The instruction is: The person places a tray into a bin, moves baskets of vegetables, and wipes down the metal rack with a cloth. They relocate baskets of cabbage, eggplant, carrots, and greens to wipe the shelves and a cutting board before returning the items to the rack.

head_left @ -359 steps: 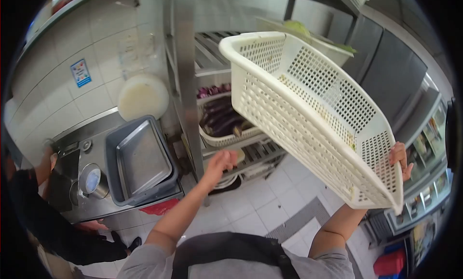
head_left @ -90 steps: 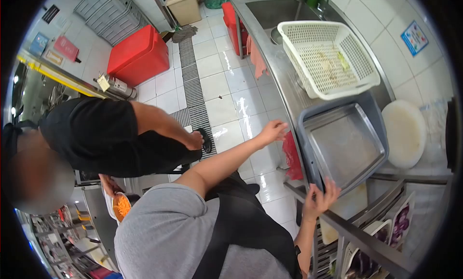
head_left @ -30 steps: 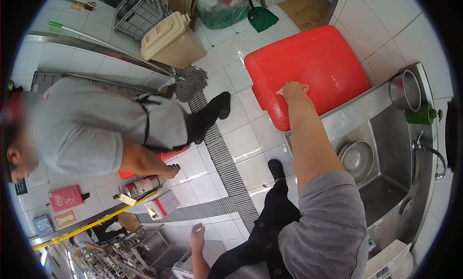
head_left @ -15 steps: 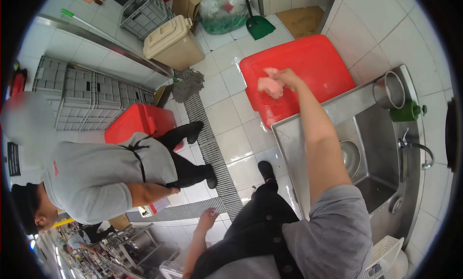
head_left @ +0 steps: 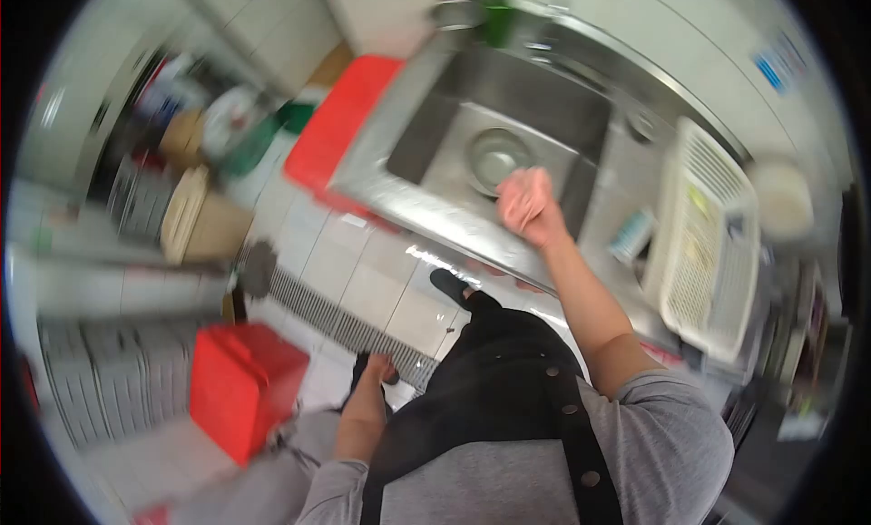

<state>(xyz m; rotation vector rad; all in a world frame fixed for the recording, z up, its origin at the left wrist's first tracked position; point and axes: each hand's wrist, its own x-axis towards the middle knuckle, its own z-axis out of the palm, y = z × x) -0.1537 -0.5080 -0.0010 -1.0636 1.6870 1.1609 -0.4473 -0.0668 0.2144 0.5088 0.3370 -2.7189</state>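
My right hand [head_left: 548, 229] is closed on a crumpled pink cloth [head_left: 524, 198], held up over the front edge of the steel sink [head_left: 426, 148]. Beneath and just beyond the cloth, a round metal bowl [head_left: 494, 155] sits in the basin, its near rim partly covered. My left hand [head_left: 377, 369] hangs low by my side, above the floor and close to a dark shoe. It looks loosely open and nothing shows in it, though its fingers are blurred.
A white basket [head_left: 703, 244] stands on the counter right of the basin, beside a small white-and-teal item [head_left: 632, 235]. A metal pot [head_left: 456, 15] and green container [head_left: 497, 21] stand behind the basin. Red lidded bins [head_left: 340, 130] flank the walkway. Another person's grey shirt [head_left: 259, 466] shows lower left.
My view has turned right toward the sink. My right hand has moved with the pink cloth from the red bin lid to over the sink edge. My left hand still hangs low.
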